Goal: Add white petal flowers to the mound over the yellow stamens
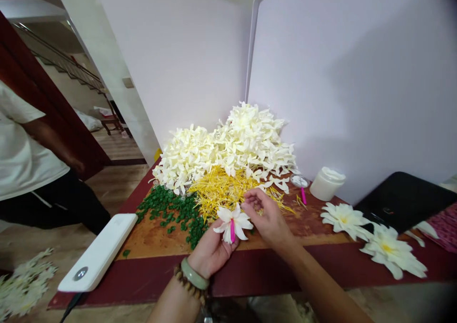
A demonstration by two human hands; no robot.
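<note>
My left hand (213,251), wearing a pale green bangle and a beaded bracelet, holds a white artificial flower (225,214) over the table's front part. A bright pink stick (232,231) lies across the front of its petals; whether it is fixed there or held, I cannot tell. Close to the flower's right side is my right hand (267,220), its fingers curled toward the thumb. What is between those fingertips, if anything, is too small to make out. Just beyond both hands lies a heap of thin yellow stamens (223,189).
White petal pieces (246,139) are piled against the white panels, with small green parts (171,211) at left. A pink-handled tool (303,196), white jar (327,184), black device (407,199) and finished flowers (387,249) stand right. A white power bank (98,254) and a person (28,146) are left.
</note>
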